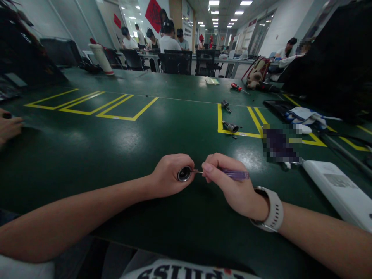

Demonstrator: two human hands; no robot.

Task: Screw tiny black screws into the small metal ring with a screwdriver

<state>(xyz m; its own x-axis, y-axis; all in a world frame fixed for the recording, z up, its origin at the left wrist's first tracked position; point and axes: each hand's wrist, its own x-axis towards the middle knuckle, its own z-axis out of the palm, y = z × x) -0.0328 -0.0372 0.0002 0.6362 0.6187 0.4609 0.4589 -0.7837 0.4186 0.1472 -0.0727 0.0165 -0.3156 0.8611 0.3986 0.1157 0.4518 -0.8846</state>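
My left hand (171, 175) is closed round a hollow metal cylinder (184, 174), its round open end facing me; the rest of it is hidden in the fist. In my right hand (228, 182) is a thin screwdriver (236, 174) with a see-through purple handle, pinched near the front of the grip. Its shaft points left and its tip meets the side of the cylinder by my left fingers; the exact contact is hidden. Farther off on the green table lie two similar metal parts with narrow shafts, one nearer (231, 126) and one behind it (226, 105).
Small dark bits (235, 136) lie beside the nearer metal part. A red-handled screwdriver (236, 87) is farther back. At right are a white box-like device (334, 190), a blurred dark item and a cloth (306, 117). Another person's hand (10, 128) shows at the left edge.
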